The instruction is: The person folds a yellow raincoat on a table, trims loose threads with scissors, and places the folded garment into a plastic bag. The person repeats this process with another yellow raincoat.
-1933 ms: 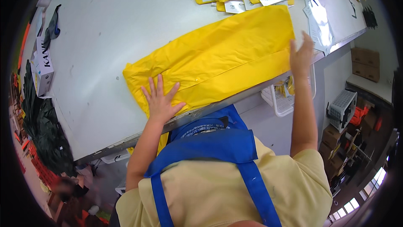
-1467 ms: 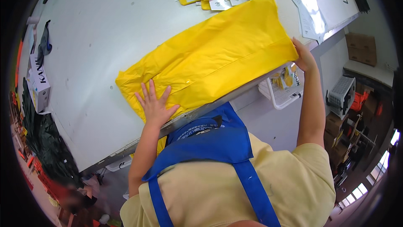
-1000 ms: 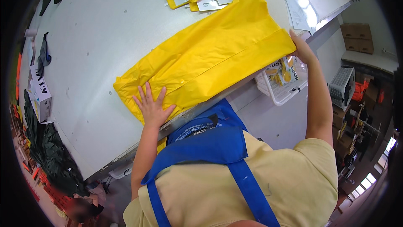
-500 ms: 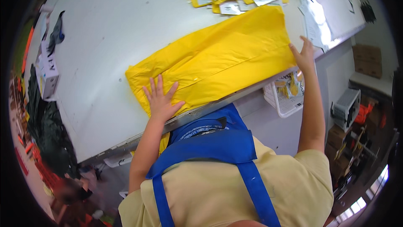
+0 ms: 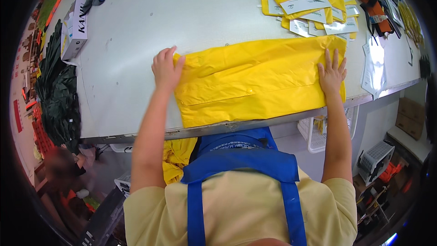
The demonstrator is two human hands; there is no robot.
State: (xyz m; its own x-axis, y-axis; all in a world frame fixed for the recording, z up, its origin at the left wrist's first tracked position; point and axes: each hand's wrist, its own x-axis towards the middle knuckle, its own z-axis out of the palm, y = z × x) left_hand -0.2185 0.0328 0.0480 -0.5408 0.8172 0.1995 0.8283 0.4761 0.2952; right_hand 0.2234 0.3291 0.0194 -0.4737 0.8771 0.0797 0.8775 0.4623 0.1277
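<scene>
A folded yellow raincoat (image 5: pixel 255 82), smooth and creased with a long seam, lies as a wide strip along the table's front edge. At its upper left corner my left hand (image 5: pixel 166 69) is closed, thumb on the yellow material and fingers bent beside the edge. My right hand (image 5: pixel 332 75) rests flat on the right end, fingers spread and pointing away from me.
A heap of yellow packets (image 5: pixel 305 5) with white labels lies at the far right of the white table (image 5: pixel 127 64). Tools and an orange item (image 5: pixel 380 18) sit beyond it. At left are a white box (image 5: pixel 74 34) and dark green cloth (image 5: pixel 59 91). A white basket (image 5: pixel 314 134) hangs below the edge.
My left hand has gone from lying spread on the near left part to the upper left corner. The right hand has moved from beside the right edge onto the raincoat, which now lies straighter.
</scene>
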